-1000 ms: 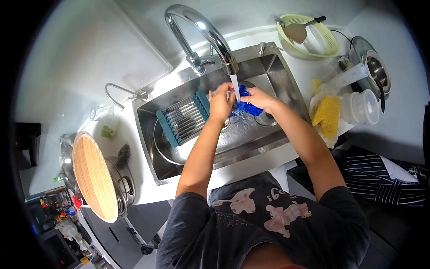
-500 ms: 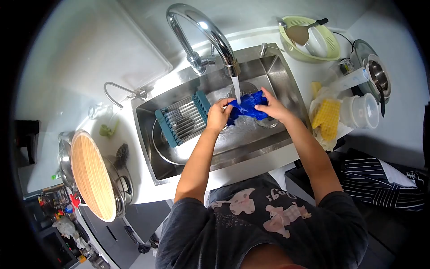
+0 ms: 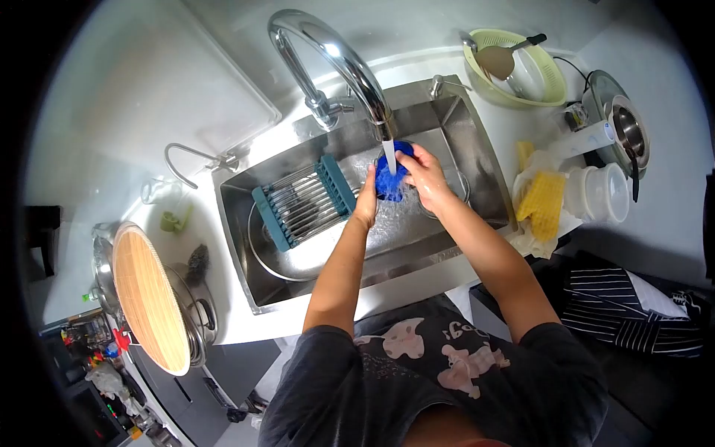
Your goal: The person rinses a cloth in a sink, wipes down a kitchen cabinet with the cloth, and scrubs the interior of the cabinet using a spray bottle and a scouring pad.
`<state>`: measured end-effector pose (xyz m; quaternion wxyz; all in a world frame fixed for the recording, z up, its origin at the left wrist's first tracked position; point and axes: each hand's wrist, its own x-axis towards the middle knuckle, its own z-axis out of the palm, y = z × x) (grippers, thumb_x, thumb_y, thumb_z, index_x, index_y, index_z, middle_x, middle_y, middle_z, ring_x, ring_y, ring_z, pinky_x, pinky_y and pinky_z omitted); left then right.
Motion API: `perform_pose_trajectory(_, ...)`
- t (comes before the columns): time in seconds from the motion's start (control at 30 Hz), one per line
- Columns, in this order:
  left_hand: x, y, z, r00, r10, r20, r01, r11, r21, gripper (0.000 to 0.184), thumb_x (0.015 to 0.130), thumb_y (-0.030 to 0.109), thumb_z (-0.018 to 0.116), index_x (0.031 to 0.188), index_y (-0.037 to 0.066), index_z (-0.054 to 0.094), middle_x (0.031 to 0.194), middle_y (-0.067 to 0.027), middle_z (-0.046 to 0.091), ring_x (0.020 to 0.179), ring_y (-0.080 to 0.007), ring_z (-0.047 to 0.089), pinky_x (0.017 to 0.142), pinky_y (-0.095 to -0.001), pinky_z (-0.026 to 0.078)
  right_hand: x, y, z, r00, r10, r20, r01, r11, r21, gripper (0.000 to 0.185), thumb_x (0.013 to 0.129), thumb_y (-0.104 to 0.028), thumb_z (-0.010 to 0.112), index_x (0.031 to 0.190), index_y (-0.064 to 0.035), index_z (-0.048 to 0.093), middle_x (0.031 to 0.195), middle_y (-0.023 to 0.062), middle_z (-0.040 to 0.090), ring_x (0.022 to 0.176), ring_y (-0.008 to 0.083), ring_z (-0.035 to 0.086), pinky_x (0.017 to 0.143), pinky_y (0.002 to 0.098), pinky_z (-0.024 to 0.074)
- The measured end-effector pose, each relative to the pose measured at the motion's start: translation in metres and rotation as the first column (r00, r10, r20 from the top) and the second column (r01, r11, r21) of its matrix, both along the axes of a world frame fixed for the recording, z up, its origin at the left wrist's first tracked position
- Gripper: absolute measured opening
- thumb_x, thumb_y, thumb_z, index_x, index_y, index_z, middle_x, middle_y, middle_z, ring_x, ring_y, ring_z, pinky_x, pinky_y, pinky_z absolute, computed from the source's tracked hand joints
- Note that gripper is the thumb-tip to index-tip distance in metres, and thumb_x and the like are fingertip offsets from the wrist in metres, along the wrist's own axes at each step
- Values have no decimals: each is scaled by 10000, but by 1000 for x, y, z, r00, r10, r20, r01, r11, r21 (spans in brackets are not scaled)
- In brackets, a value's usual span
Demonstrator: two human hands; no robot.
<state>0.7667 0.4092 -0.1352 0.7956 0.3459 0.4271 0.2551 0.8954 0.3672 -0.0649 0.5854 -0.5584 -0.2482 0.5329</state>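
Observation:
A wet blue cloth (image 3: 387,181) is bunched between my two hands, right under the running faucet (image 3: 365,78). Water pours onto it and splashes below. My left hand (image 3: 366,200) grips the cloth's left side, its fingers pointing up. From the right, my right hand (image 3: 426,176) pinches the upper right part with thumb and fingers. Both hands are over the steel sink (image 3: 469,134). Left of them, a drying rack with teal ends (image 3: 262,217) sits in the sink above a round metal pan, partly hidden.
At the back right stands a light green basket (image 3: 555,88) with a spatula and bowl. Yellow gloves (image 3: 542,205) and white plastic tubs (image 3: 607,190) lie on the right counter. On the left are a round wooden board (image 3: 149,298), a dark scrubber (image 3: 197,264) and a green item (image 3: 173,220).
The cloth was spread wide between the hands; now it is gathered into a compact bundle. My right hand has moved left, closer to my left hand.

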Motion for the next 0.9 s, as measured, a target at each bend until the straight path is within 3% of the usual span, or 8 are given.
perform_pose_trajectory(0.1,3,-10,-31,999,40,-36,-41,999,-13,754,823,670,334,1259,65,446,1235,-71,497,1143,-216,438,1010,-389,284,-9,-14,23,962,-81,-261,98,994,52,224,846,-197,599,999,-43,546,887,10,567,787,74,515,671,232,437)
perform_pose_trajectory(0.17,5,-8,-16,955,43,294,116,858,-501,760,790,694,369,1221,76,470,1176,-92,529,1085,-245,483,968,-429,343,-21,-25,29,976,-171,-137,180,982,52,246,857,-171,575,1064,-47,528,930,1,572,779,70,516,616,204,407)
perform_pose_trajectory(0.23,15,0,0,880,174,442,109,832,-544,616,777,654,455,1081,127,554,989,-106,589,834,-248,568,792,-401,478,-24,-41,-11,901,1,434,-142,946,292,284,776,-153,621,1018,-23,547,1115,89,503,1018,182,472,855,336,372)
perform_pose_trajectory(0.3,18,7,-4,866,190,462,129,808,-575,514,773,603,523,979,135,572,841,-81,599,758,-231,575,703,-380,492,-41,-53,-1,541,-82,837,-298,912,282,225,728,-163,651,895,-31,579,1234,153,412,1111,309,406,924,409,320)
perform_pose_trajectory(0.4,21,8,-24,915,44,401,168,863,-476,394,814,509,535,939,136,557,680,-44,557,638,-214,553,593,-349,474,-64,-43,-18,552,-124,825,-247,920,304,199,701,-197,689,787,-50,585,1284,195,366,1161,409,338,973,473,253)
perform_pose_trajectory(0.47,22,-10,-43,598,182,780,308,847,-434,325,856,453,501,956,147,544,720,-44,555,646,-198,542,599,-328,467,-61,-21,-49,616,-143,775,-23,980,199,268,704,-243,687,839,-31,594,1214,219,441,1132,403,410,953,433,320)
perform_pose_trajectory(0.63,26,-21,-25,967,208,144,-132,900,-416,421,902,439,396,1093,89,533,1008,-82,599,916,-221,578,825,-357,464,-20,26,-101,792,36,610,119,970,-211,388,728,-261,647,997,9,578,1046,235,554,977,368,538,858,397,421)
perform_pose_trajectory(0.9,24,-19,-157,508,303,806,199,870,-452,460,927,430,335,1130,61,518,1034,-110,579,897,-243,570,818,-362,460,-81,-31,-43,618,37,785,-70,998,8,300,803,-247,568,991,-18,522,1334,260,298,1199,403,336,1014,392,273)
